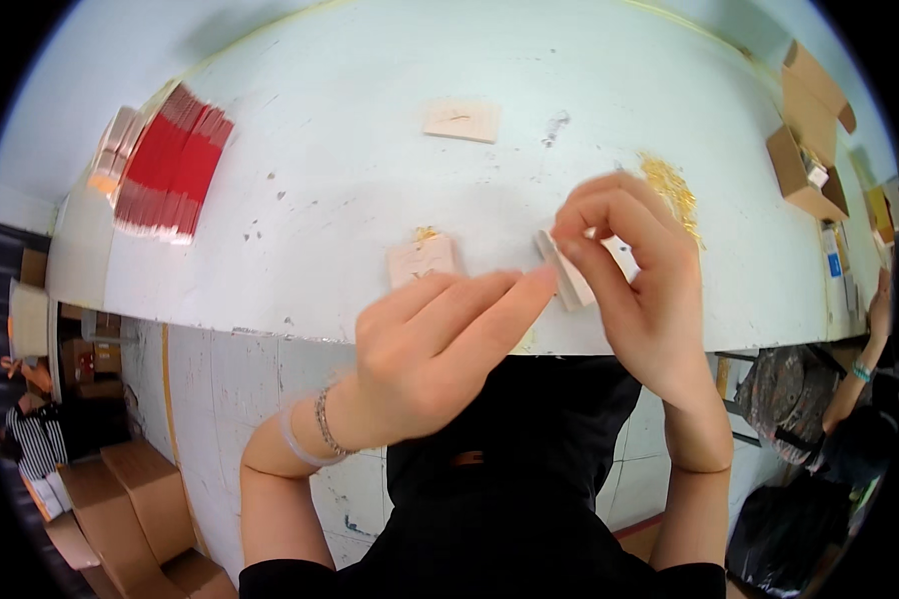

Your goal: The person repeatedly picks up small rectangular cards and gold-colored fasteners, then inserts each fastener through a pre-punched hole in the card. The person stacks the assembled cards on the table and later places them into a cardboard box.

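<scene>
My left hand (435, 334) reaches in over the table's near edge, its fingers pressed together and pointing right. Whatever its fingertips hold, if anything, is too small to make out. To its right, my right hand (644, 275) curls with thumb and forefinger pinched, the thing between them hidden. Beneath that hand lies a small whitish block (566, 275), partly covered by the fingers. A pale pink card-like piece (420, 262) with thin gold bits on it sits just beyond my left hand. Beside my right hand, thin gold pieces (672, 195) lie in a loose heap.
Another pale flat piece (462, 122) with a gold strand lies farther back on the white table (340, 150). Red and whitish stacks (175, 165) stand at far left, an open cardboard box (807, 165) at right. Other people work at both sides; brown cartons (135, 514) sit lower left.
</scene>
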Demonstrator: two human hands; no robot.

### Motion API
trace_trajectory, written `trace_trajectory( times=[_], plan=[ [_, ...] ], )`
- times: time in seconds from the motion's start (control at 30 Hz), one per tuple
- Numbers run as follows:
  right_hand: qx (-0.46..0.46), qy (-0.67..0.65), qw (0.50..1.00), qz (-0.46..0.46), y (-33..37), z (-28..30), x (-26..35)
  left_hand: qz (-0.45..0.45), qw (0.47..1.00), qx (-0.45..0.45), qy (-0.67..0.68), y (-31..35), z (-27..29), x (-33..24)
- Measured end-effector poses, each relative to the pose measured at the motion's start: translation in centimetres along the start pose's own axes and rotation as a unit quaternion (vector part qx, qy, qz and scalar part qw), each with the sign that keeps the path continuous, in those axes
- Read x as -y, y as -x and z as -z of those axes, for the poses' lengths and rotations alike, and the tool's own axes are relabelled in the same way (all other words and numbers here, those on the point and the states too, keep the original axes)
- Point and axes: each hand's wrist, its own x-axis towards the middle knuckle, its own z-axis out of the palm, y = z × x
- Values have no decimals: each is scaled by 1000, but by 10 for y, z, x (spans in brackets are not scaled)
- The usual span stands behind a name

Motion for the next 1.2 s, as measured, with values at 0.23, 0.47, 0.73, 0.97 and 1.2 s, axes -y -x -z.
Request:
trace_trajectory(
  times=[0.23, 0.47, 0.73, 0.97, 1.2],
  plan=[
    [182, -207, 940, -203, -7, -38, -2, 389, 873, -4, 295, 56, 11, 15],
    [161, -72, 975, -137, -48, -93, -24, 389, 904, 2, 177, 52, 11, 61],
    [143, 52, 985, -81, -41, -110, -37, 390, 910, 31, 139, 61, 2, 73],
    [148, 64, 983, -91, -39, -110, -33, 376, 920, 50, 98, 61, -1, 74],
    [90, 76, 991, -56, -39, -98, -43, 382, 920, 56, 63, 58, -3, 68]
  ],
)
